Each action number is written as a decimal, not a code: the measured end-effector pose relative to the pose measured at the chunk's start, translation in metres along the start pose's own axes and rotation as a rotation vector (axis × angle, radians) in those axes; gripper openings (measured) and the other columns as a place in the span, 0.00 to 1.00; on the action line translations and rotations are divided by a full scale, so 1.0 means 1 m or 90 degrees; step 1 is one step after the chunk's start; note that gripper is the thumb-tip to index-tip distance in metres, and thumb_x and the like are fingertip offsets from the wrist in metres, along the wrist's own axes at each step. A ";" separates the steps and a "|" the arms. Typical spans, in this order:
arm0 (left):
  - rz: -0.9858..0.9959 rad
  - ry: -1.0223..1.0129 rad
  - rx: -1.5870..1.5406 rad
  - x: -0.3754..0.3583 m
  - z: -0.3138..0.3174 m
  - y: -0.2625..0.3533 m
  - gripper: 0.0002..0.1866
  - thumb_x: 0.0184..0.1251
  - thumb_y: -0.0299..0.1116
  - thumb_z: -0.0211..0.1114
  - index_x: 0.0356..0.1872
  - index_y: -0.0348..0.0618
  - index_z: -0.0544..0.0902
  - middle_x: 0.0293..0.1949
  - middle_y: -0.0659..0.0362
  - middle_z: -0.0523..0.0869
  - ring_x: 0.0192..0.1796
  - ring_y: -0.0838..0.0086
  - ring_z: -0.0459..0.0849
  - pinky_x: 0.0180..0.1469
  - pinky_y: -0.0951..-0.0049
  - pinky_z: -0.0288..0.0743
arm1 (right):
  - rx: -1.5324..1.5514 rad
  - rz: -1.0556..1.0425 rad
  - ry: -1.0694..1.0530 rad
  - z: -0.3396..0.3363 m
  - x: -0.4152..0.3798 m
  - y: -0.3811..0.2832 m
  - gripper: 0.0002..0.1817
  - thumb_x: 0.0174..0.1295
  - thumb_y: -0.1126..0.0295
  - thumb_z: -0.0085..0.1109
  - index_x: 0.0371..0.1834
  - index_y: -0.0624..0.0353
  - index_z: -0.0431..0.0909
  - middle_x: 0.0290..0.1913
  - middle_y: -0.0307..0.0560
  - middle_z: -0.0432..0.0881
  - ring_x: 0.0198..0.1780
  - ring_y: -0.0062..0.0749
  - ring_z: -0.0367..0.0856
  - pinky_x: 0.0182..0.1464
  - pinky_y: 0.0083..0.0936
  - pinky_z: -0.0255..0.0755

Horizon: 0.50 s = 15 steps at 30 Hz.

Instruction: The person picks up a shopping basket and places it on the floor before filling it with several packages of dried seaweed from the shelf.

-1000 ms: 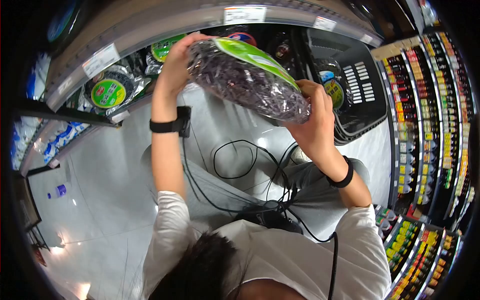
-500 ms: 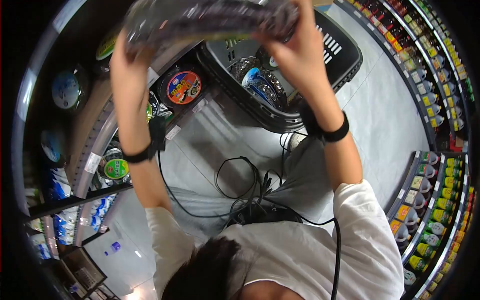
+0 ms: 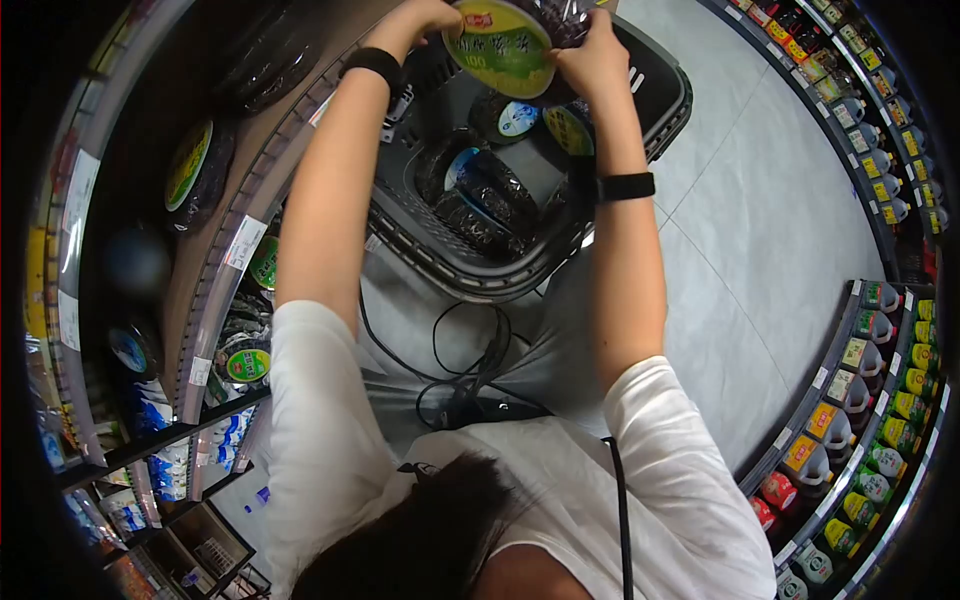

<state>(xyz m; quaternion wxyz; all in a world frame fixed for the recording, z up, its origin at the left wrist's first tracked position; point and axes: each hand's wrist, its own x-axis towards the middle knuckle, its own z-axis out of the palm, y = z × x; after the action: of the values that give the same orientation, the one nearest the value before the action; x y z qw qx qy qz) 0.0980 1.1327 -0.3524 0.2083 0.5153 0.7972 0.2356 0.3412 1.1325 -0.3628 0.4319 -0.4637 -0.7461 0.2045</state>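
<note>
Between my two hands is a round clear-wrapped pack of dark dried seaweed [image 3: 500,50] with a green and yellow label. My left hand [image 3: 428,20] grips its left edge, fingers partly out of sight behind it. On the opposite edge, my right hand [image 3: 595,62] is closed with the thumb over the label side. The pack is tilted above a dark grey shopping basket [image 3: 480,287]. Inside the basket lie several similar packs, among them a blue-labelled pack [image 3: 482,185], a pack with a pale blue label [image 3: 512,120] and a green-labelled pack [image 3: 568,130].
Shelving at left holds a green-labelled pack [image 3: 190,170] and other dark packs behind a price-tag rail [image 3: 243,242]. Black cables [image 3: 470,350] hang by my legs. At right, shelves of bottles [image 3: 820,440] stand beyond the grey tiled floor [image 3: 720,270].
Both hands have carried the pack rightward from beside the shelf to over the basket. Its green label now faces the camera. My view has shifted, showing more of the basket's inside.
</note>
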 end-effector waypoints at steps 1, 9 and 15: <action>-0.046 -0.105 -0.003 0.015 0.008 -0.008 0.31 0.38 0.30 0.65 0.52 0.47 0.70 0.37 0.56 0.77 0.36 0.70 0.75 0.33 0.69 0.74 | -0.041 0.061 -0.066 0.007 0.008 0.010 0.35 0.35 0.67 0.70 0.50 0.63 0.66 0.40 0.62 0.79 0.46 0.52 0.77 0.48 0.34 0.71; -0.131 -0.319 0.075 0.035 0.099 -0.037 0.22 0.44 0.29 0.65 0.44 0.40 0.72 0.29 0.57 0.76 0.26 0.69 0.78 0.31 0.72 0.78 | -0.236 0.193 -0.362 0.035 0.021 0.049 0.29 0.50 0.72 0.55 0.58 0.53 0.60 0.52 0.60 0.73 0.54 0.57 0.71 0.53 0.45 0.68; -0.318 -0.520 0.092 0.033 0.153 -0.039 0.09 0.56 0.27 0.52 0.37 0.37 0.77 0.34 0.55 0.81 0.31 0.70 0.81 0.32 0.72 0.79 | -0.358 -0.069 -0.542 0.030 0.005 0.052 0.15 0.52 0.74 0.48 0.42 0.67 0.76 0.46 0.64 0.76 0.46 0.50 0.78 0.46 0.35 0.73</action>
<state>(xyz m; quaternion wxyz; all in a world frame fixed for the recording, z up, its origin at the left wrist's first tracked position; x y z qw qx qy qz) 0.1450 1.1735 -0.5010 0.5185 0.3712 0.7638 -0.0994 0.3423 1.1653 -0.4137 -0.0416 -0.3980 -0.9051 0.1437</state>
